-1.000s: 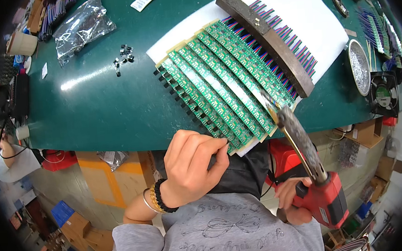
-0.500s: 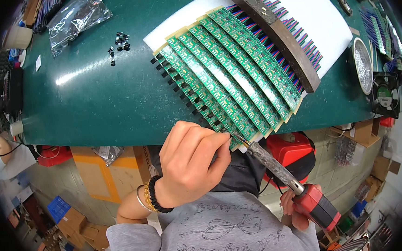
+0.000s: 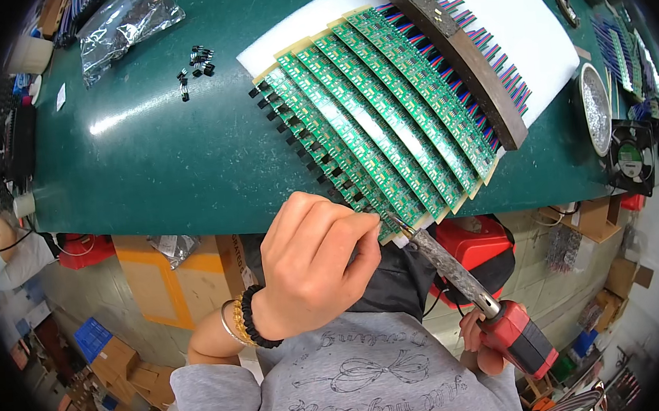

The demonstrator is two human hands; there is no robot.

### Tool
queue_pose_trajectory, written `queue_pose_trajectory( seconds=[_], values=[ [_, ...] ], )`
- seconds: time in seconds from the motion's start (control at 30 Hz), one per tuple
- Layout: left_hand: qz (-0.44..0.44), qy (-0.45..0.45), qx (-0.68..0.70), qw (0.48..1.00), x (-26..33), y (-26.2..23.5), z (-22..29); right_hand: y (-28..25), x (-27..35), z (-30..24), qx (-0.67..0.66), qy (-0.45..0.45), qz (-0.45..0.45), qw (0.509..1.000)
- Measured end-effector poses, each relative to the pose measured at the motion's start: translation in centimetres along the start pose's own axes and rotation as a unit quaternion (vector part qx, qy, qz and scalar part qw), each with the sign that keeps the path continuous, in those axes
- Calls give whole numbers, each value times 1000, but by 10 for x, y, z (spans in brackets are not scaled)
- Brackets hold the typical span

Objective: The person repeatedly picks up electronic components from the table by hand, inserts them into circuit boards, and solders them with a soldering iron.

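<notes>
Several green circuit boards (image 3: 366,123) lie overlapped in a fan of strips. Along the nearest strip's left edge stick out small black components (image 3: 299,141). My left hand (image 3: 311,264) is closed in a pinch at the near end of that strip; whatever sits between thumb and forefinger is hidden. In my right hand (image 3: 473,340) is a soldering iron (image 3: 453,267) with a red and black handle, gripped from below. Its tip meets the same board end, just right of my left fingertips. Loose black components (image 3: 197,66) lie on the table to the left.
A dark heavy bar (image 3: 449,56) presses on the coloured wires behind the boards, over a white foam sheet (image 3: 535,31). At the right stand a metal bowl (image 3: 595,109) and a black fan (image 3: 632,155). A clear plastic bag (image 3: 130,28) lies far left on the green table (image 3: 158,164).
Both hands stay at the near board end, almost unmoved. The view has shifted slightly. The iron's tip remains beside my left fingertips.
</notes>
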State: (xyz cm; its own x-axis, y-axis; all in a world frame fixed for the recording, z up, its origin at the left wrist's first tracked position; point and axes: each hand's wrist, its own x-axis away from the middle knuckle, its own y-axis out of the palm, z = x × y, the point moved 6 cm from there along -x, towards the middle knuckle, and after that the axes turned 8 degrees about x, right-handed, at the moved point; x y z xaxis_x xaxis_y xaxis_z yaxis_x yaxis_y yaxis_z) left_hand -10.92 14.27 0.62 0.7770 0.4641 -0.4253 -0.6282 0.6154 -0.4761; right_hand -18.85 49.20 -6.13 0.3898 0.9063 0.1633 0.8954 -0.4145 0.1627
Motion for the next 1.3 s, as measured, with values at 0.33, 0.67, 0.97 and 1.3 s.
queue_pose_trajectory(
  seconds=[0.33, 0.67, 0.97, 1.3],
  values=[
    [10, 16, -8, 1000, -3, 0, 1, 9, -1, -20, 51, -79, 134, 987],
    [5, 10, -3, 1000, -5, -1, 1, -2, -19, -11, -17, -219, -96, 971],
    [18, 33, -17, 999, -9, -8, 8, 9, -42, -3, -43, -168, 176, 969],
    [65, -3, -358, 932, -47, -108, -88, 22, -85, -39, -6, -165, 170, 971]
  ],
)
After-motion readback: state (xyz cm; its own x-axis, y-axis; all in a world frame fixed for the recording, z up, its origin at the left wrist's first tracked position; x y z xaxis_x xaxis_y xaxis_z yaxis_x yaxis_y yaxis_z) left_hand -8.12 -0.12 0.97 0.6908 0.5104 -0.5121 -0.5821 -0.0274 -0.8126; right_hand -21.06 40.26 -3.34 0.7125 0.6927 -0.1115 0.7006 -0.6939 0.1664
